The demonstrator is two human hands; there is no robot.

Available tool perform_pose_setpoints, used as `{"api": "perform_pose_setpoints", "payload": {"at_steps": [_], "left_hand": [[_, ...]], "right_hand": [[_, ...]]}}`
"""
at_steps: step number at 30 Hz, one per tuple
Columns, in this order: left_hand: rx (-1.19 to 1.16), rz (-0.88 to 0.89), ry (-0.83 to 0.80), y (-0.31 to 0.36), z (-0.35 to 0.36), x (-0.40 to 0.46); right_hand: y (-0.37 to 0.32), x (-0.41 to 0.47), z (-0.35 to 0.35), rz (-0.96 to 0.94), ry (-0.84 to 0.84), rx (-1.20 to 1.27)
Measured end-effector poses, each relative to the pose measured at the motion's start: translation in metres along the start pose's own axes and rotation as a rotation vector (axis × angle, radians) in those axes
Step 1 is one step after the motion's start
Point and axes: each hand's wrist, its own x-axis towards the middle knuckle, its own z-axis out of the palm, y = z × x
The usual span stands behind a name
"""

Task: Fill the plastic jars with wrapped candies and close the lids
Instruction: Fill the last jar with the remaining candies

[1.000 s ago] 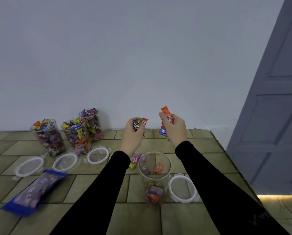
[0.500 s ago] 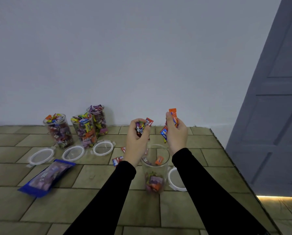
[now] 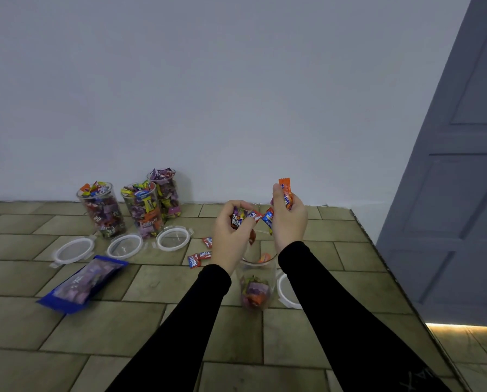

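A clear plastic jar point(image 3: 255, 281) stands on the floor between my forearms, with a few wrapped candies at its bottom. My left hand point(image 3: 231, 236) is closed on a bunch of wrapped candies point(image 3: 240, 217) just above the jar's mouth. My right hand point(image 3: 289, 222) grips more candies, an orange wrapper point(image 3: 286, 190) sticking up from it. The jar's white-rimmed lid point(image 3: 286, 292) lies beside it on the right, partly hidden by my right arm. Three full open jars point(image 3: 102, 210) point(image 3: 143, 210) point(image 3: 166, 193) stand by the wall.
Three white-rimmed lids point(image 3: 74, 250) point(image 3: 125, 246) point(image 3: 174, 238) lie in front of the full jars. A blue candy bag point(image 3: 82, 282) lies at the left. Loose red candies point(image 3: 199, 257) lie on the tiled floor. A grey door point(image 3: 457, 193) stands at the right.
Both hands, still holding candies, have come closer together over the jar. The view has shifted, so the jars and lids appear further right.
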Motion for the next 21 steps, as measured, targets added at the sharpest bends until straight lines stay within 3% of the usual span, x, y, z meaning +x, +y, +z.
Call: {"api": "perform_pose_setpoints", "payload": {"at_steps": [21], "left_hand": [[-0.069,0.051,-0.116,-0.0068,-0.0079,-0.0027]], "right_hand": [[-0.0034,-0.0043,0.0006,0.001,0.034,0.006]]}}
